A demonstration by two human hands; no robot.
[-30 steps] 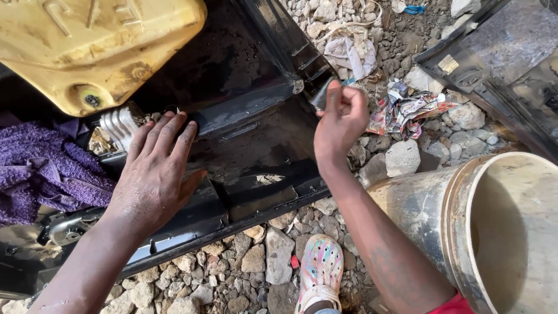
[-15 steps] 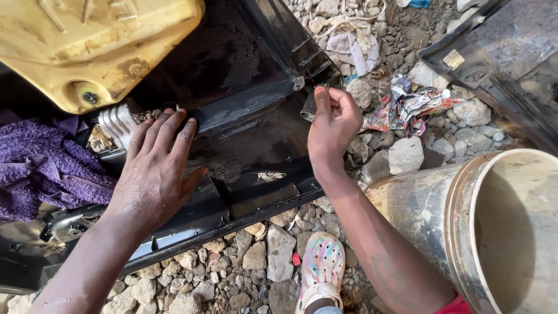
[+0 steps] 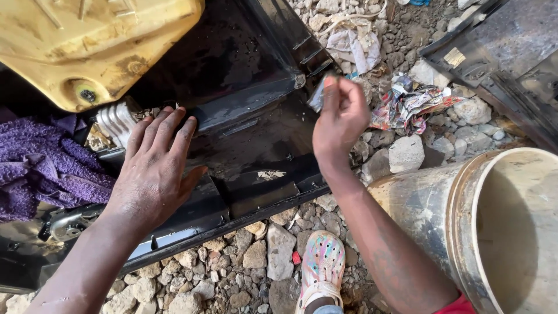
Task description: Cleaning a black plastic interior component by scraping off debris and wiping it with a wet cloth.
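Left hand (image 3: 157, 168) lies flat, fingers spread, pressed on the wet black panel (image 3: 244, 116). Right hand (image 3: 340, 119) pinches a small dark scrap (image 3: 317, 93) between thumb and fingertips, held just above the panel's right edge. Panel lies on rubble ground (image 3: 261, 261), outdoors. Yellow jerrycan (image 3: 87, 40) sits on its top left, purple towel (image 3: 40, 166) at its left, big dirty bucket (image 3: 494, 227) at right, crumpled wrappers (image 3: 412, 104) near our right hand. Patterned clog (image 3: 322, 267) below. Versus a second ago: right hand has lifted slightly off the panel edge and turned; left hand unchanged.
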